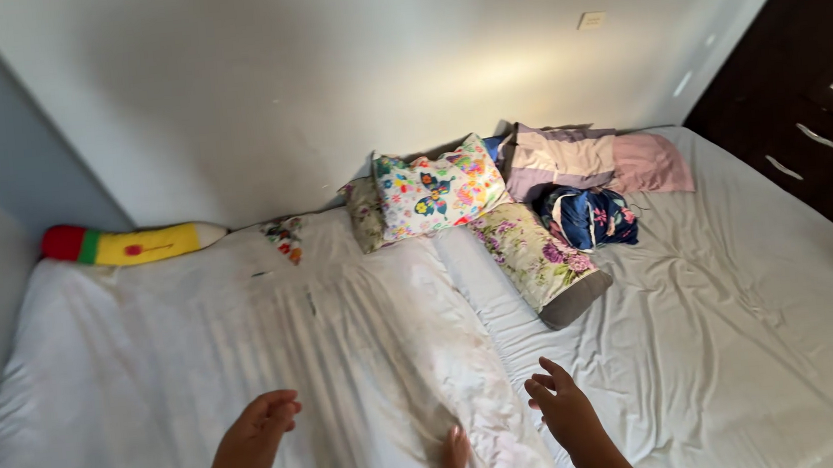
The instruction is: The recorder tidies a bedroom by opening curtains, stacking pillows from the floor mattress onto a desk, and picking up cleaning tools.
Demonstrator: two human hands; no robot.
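Left hand [262, 423] loosely curled, empty, hovering over white sheet [197, 364] on bed. Right hand [565, 410] spread, released, just beside rumpled ridge [448, 362] of sheet. Seemingly at the smoothing stage. Called for next: palms lowered onto ridge. Beyond: floral pillow [438, 190], pencil-shaped cushion [126, 245] by the wall.

- The left hand [258, 434] and the right hand [565, 414] hover over the near edge of the white-sheeted bed [747, 336], well apart.
- A raised fold of white sheet [448, 362] runs between them toward the wall.
- At its far end, the butterfly-print pillow [438, 190] leans on the wall, the floral bolster pillow [539, 258] before it.
- Right of these lies the dark blue bundled cloth [588, 217], behind it the pink and beige folded blanket [591, 160].
- Far left, the pencil-shaped yellow plush cushion [131, 245] lies along the wall.
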